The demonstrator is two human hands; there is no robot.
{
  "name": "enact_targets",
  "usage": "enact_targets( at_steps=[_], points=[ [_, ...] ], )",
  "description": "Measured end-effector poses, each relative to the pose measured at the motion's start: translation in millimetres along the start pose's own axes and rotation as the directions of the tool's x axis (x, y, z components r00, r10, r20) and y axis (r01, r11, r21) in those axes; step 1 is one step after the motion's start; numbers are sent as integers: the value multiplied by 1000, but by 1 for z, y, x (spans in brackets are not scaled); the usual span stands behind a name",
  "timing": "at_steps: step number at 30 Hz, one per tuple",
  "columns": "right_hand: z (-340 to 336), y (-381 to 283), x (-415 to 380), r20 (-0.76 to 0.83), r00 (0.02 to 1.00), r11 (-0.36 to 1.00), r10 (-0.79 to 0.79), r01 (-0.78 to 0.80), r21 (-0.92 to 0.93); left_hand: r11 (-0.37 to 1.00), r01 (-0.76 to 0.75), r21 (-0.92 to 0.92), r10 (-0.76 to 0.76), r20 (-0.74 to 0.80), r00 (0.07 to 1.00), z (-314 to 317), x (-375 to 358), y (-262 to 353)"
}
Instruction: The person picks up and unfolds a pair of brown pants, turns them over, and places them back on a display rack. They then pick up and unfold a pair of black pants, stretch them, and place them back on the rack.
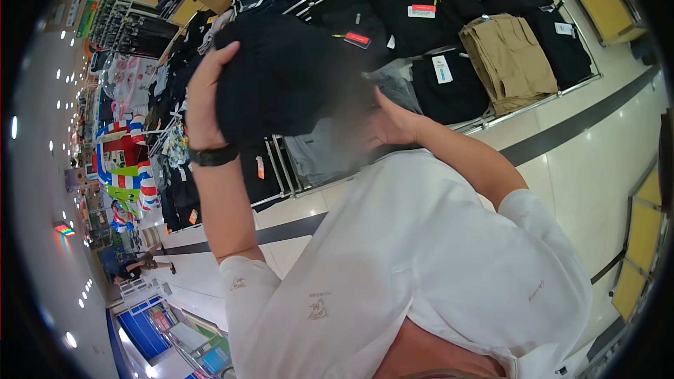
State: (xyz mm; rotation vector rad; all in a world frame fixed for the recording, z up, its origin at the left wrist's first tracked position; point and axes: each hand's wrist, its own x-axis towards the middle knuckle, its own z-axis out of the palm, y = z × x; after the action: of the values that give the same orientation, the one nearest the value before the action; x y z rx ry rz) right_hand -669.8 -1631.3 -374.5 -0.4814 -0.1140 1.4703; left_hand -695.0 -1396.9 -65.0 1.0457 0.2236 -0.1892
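A folded black garment (270, 77) is held up in front of me, over a display of folded clothes. My left hand (206, 102), with a black watch on the wrist, grips its left side, the thumb lying on the near face. At the opposite end is my right hand (393, 123), its thumb raised and its fingers curled toward the cloth. A blurred patch covers the garment's right end and part of that hand. Just beyond my right hand lie grey folded clothes (398, 88) and a black folded garment with a white tag (449, 83).
Khaki folded trousers (509, 63) lie on the metal-railed display, among several black garments with tags. Grey folded cloth (312, 154) sits below my hands. Yellow-panelled shelving (604, 0) stands at right. Inflatable toys (126, 161) and a distant person (144, 265) appear at left.
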Motion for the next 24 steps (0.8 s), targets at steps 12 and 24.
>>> enact_targets(
  at_steps=[12,24],
  points=[
    [29,-27,48,-288,932,970,-219,241,41,374,-542,752,587,261,767,4,-26,46],
    [102,-130,-87,-448,327,491,-832,810,-321,433,-481,763,675,80,734,-41,-51,91]
  ],
)
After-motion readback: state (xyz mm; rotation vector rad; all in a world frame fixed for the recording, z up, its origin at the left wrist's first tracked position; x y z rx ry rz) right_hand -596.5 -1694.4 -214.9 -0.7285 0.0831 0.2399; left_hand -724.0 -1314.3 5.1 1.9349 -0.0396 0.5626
